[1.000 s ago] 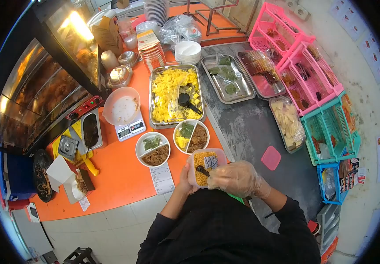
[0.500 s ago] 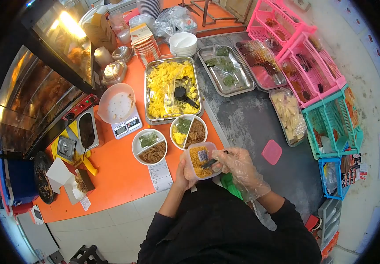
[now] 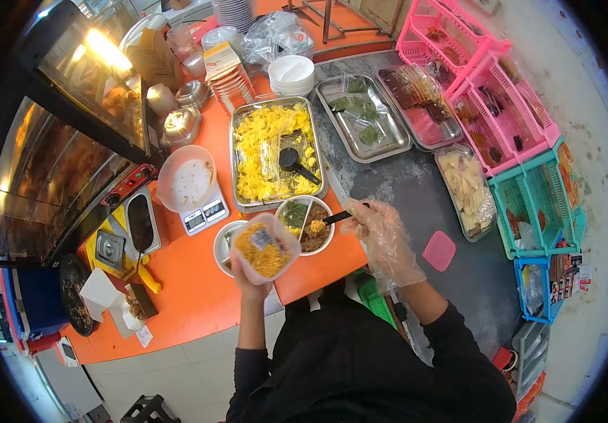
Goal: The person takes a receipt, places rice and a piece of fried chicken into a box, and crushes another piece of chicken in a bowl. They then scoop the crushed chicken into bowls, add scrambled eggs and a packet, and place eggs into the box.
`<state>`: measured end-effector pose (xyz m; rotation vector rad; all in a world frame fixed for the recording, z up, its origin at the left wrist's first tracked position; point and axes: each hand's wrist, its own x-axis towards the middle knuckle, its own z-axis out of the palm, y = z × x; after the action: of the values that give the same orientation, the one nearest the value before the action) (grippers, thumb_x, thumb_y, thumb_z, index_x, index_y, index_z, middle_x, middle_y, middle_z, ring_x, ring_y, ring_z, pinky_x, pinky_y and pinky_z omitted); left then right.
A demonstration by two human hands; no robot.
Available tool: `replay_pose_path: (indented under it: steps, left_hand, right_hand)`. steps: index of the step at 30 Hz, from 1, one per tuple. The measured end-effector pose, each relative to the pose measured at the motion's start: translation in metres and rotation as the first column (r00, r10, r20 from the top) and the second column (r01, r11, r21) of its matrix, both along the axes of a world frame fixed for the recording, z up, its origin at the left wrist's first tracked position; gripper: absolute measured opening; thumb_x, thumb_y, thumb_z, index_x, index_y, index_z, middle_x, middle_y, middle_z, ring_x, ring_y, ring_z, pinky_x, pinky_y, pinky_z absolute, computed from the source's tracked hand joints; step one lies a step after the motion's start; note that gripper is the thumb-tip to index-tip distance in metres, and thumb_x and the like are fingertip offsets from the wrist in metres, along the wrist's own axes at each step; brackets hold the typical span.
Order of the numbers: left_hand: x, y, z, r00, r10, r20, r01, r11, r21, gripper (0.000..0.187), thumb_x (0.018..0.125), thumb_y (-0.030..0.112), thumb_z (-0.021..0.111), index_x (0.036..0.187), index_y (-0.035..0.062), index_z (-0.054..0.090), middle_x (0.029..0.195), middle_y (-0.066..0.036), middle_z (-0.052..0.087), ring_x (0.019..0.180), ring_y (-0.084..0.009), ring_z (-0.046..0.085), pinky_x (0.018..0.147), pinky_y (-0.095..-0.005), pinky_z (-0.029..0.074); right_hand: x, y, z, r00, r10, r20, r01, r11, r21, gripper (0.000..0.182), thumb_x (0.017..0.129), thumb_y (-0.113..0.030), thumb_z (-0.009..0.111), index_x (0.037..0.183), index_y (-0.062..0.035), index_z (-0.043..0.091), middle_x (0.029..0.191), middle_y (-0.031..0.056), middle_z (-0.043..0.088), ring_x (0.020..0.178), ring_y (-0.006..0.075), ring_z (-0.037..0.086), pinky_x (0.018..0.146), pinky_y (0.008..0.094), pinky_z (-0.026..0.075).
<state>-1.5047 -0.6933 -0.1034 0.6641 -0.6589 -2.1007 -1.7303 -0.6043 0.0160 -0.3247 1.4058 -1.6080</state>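
My left hand holds a clear tub of orange-yellow crumbly topping, tilted above the left white bowl, which it partly covers. In my gloved right hand is a black spoon. Its tip carries a little orange-yellow topping over the meat in the right divided bowl. That bowl also holds yellow egg and a green leafy packet.
Behind the bowls stand a tray of yellow egg and a kitchen scale with a round tub. A pink lid, metal trays and coloured baskets are on the right.
The tub has moved left, away from my right hand. My right hand has lifted the spoon out of the tub and brought it over the right bowl.
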Motion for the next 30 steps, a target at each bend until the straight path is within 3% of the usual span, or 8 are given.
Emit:
replay_pose_path:
  steps: [2, 5, 7, 9, 13, 23, 25, 30]
  left_hand:
    - [0.020, -0.004, -0.007, 0.988, 0.151, 0.030, -0.149, 0.987, -0.067, 0.083, 0.078, 0.070, 0.038, 0.139, 0.0153, 0.025, 0.134, -0.013, 0.038, 0.121, -0.0346, 0.041, 0.082, -0.0559, 0.049]
    - [0.048, -0.005, -0.007, 0.979, 0.190, 0.077, -0.179, 0.975, -0.134, 0.082, 0.078, 0.071, 0.038, 0.139, 0.0171, 0.025, 0.136, -0.012, 0.037, 0.121, -0.0345, 0.041, 0.082, -0.0552, 0.049]
    - [0.054, -0.001, -0.001, 0.969, 0.235, 0.080, -0.226, 0.968, -0.111, 0.084, 0.077, 0.072, 0.039, 0.139, 0.0169, 0.026, 0.136, -0.013, 0.036, 0.119, -0.0351, 0.043, 0.080, -0.0544, 0.051]
    - [0.069, 0.001, -0.005, 0.978, 0.195, 0.075, -0.185, 0.975, -0.124, 0.085, 0.076, 0.073, 0.039, 0.138, 0.0165, 0.026, 0.135, -0.013, 0.036, 0.115, -0.0354, 0.046, 0.078, -0.0533, 0.052]
    - [0.074, 0.011, -0.013, 0.944, 0.324, 0.064, -0.324, 0.946, -0.008, 0.086, 0.075, 0.075, 0.037, 0.137, 0.0160, 0.026, 0.131, -0.014, 0.039, 0.111, -0.0355, 0.050, 0.075, -0.0504, 0.054]
    - [0.066, 0.020, -0.003, 0.950, 0.308, 0.058, -0.310, 0.950, 0.037, 0.084, 0.075, 0.074, 0.038, 0.137, 0.0167, 0.027, 0.131, -0.014, 0.039, 0.110, -0.0369, 0.050, 0.072, -0.0511, 0.055]
    - [0.066, 0.019, -0.006, 0.954, 0.298, 0.022, -0.298, 0.954, 0.031, 0.084, 0.076, 0.073, 0.039, 0.137, 0.0170, 0.027, 0.131, -0.015, 0.039, 0.110, -0.0375, 0.050, 0.072, -0.0515, 0.055]
    - [0.064, 0.020, -0.004, 0.962, 0.273, 0.006, -0.273, 0.962, 0.020, 0.084, 0.076, 0.072, 0.039, 0.137, 0.0165, 0.027, 0.131, -0.015, 0.039, 0.111, -0.0374, 0.050, 0.072, -0.0515, 0.055]
  right_hand:
    - [0.000, -0.001, -0.016, 1.000, -0.020, 0.000, 0.020, 1.000, 0.008, 0.021, 0.084, -0.022, 0.064, 0.086, -0.0010, 0.061, 0.067, 0.0037, 0.061, 0.055, 0.0042, 0.047, 0.051, 0.0168, 0.037]
    - [0.011, 0.001, -0.041, 0.997, -0.057, 0.046, 0.055, 0.997, 0.057, 0.021, 0.084, -0.021, 0.064, 0.087, -0.0004, 0.061, 0.067, 0.0033, 0.060, 0.055, 0.0052, 0.049, 0.052, 0.0175, 0.040]
    - [0.017, 0.002, -0.056, 0.999, -0.048, 0.025, 0.043, 0.985, 0.168, 0.021, 0.084, -0.021, 0.064, 0.085, 0.0002, 0.061, 0.066, 0.0028, 0.059, 0.055, 0.0059, 0.052, 0.053, 0.0179, 0.041]
    - [0.017, 0.001, -0.063, 0.999, -0.041, 0.003, 0.040, 0.988, 0.151, 0.021, 0.084, -0.021, 0.064, 0.084, 0.0003, 0.061, 0.066, 0.0026, 0.059, 0.056, 0.0060, 0.053, 0.052, 0.0176, 0.042]
    - [0.010, -0.001, -0.069, 0.998, -0.024, -0.061, 0.030, 0.995, 0.092, 0.021, 0.085, -0.020, 0.064, 0.085, 0.0009, 0.061, 0.066, 0.0023, 0.058, 0.055, 0.0060, 0.053, 0.052, 0.0173, 0.042]
    - [-0.013, -0.015, -0.071, 0.992, -0.092, -0.082, 0.095, 0.995, 0.031, 0.018, 0.088, -0.013, 0.057, 0.093, 0.0046, 0.061, 0.074, 0.0045, 0.062, 0.057, 0.0072, 0.056, 0.053, 0.0193, 0.046]
    - [-0.016, -0.018, -0.067, 0.987, -0.070, -0.145, 0.074, 0.997, 0.028, 0.015, 0.089, -0.015, 0.057, 0.084, -0.0012, 0.060, 0.066, -0.0017, 0.052, 0.055, 0.0051, 0.046, 0.057, 0.0206, 0.044]
    - [-0.024, -0.023, -0.071, 0.984, -0.062, -0.169, 0.062, 0.998, -0.002, 0.015, 0.089, -0.015, 0.057, 0.083, -0.0011, 0.059, 0.066, -0.0006, 0.052, 0.055, 0.0062, 0.046, 0.056, 0.0210, 0.042]
